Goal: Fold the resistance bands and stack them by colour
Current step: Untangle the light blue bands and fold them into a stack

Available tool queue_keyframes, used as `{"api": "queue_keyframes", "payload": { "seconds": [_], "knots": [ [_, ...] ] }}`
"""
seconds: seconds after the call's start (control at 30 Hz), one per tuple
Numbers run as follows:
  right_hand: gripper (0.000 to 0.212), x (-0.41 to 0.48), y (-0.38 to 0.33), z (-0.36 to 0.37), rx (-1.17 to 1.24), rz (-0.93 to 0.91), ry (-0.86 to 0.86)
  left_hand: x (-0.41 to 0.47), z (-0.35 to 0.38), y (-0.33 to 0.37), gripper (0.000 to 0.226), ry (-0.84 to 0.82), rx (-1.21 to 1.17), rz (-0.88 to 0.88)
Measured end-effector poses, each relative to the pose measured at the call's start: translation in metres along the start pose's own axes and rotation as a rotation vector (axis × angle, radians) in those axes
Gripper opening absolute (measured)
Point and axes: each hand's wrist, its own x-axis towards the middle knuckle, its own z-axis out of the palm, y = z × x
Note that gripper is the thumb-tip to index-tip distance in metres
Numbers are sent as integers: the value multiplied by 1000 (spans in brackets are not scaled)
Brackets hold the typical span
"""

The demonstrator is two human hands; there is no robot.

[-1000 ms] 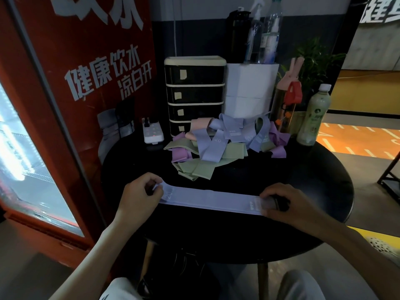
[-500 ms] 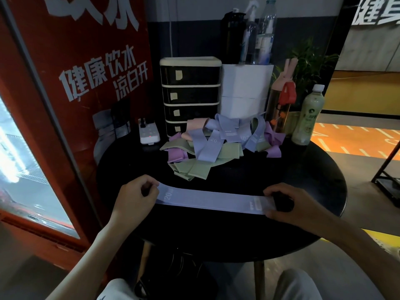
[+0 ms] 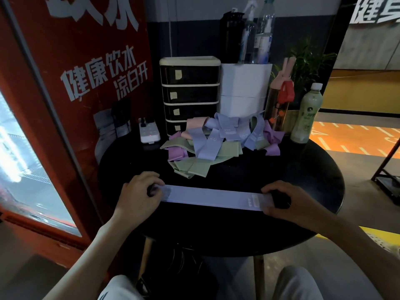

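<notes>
A lavender-blue resistance band (image 3: 210, 197) lies flat and stretched across the near part of the round black table (image 3: 313, 169). My left hand (image 3: 138, 195) pinches its left end with curled fingers. My right hand (image 3: 285, 202) grips its right end, near a pale printed label. Behind the band sits a loose pile of bands (image 3: 214, 144) in blue, green, purple and pink, none of them folded.
At the table's back stand a black drawer unit (image 3: 190, 92), a white box (image 3: 244, 89) with bottles on top, a pink-capped bottle (image 3: 279, 100), a green drink bottle (image 3: 306, 115) and a white power strip (image 3: 149, 132). A red drinks fridge (image 3: 54, 105) stands close on the left.
Both hands have kept hold of the band's ends; it lies a little flatter and straighter on the table. The view has shifted slightly.
</notes>
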Motion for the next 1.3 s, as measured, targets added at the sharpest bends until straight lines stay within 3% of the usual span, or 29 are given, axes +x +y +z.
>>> {"api": "queue_keyframes", "payload": {
  "seconds": [0.1, 0.53, 0.67, 0.73, 0.8, 0.9, 1.13, 1.3],
  "knots": [
    [42, 0, 0, 0, -4, 4, -6, -1, -2, 5, 13, -60, 69, 8],
    [36, -1, -3, -1, -34, -13, -25, 1, 2, 3, 12, -36, 153, 23],
    [50, 3, -9, -3, -31, -13, -39, 5, 8, 17, 12, -6, 115, 108],
    [39, 12, -14, -4, -30, 16, -52, 8, 16, 30, 13, -51, 93, 152],
    [24, 25, -20, -2, -11, 22, -37, 11, 24, 38, 18, -129, 84, 156],
    [19, 53, -35, 3, 32, 19, -15, 13, 29, 38, 34, -231, 128, 144],
    [12, 149, -60, 27, 97, -26, 78, 14, 32, 35, 41, -219, 173, 152],
    [23, 221, -42, 37, -12, 17, 203, 17, 32, 33, 20, -229, 160, 146]
  ]
}}
